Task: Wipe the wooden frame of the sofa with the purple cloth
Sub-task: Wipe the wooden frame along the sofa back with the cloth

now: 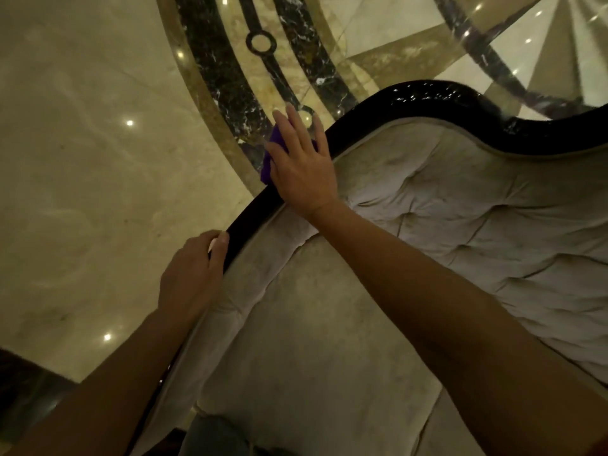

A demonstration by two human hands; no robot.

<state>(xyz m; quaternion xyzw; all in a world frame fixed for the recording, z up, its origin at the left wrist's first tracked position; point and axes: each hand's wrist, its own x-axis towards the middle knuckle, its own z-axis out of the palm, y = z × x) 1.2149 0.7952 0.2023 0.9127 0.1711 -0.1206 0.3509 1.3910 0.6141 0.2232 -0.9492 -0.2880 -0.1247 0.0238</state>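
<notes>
Left hand point(194, 274) is gripping the dark frame point(250, 212) nearer me; right hand point(302, 162), fingers spread flat, is pressing purple cloth point(268, 159) onto frame further up. Risk: cloth's bunching w/ little under palm, prob slipping off outer edge to floor point(82, 159)

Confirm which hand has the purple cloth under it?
The right hand: it presses the purple cloth flat onto the dark wooden frame. The left hand grips the frame bare, lower down.

Dim, warm yellow cast. Small ceiling-light glints dot the glossy marble floor point(98, 159) and the dark wooden frame point(427, 100). Forearms near the camera fall in shadow. Wide-angle bending at edges; overall soft, slight blur.
</notes>
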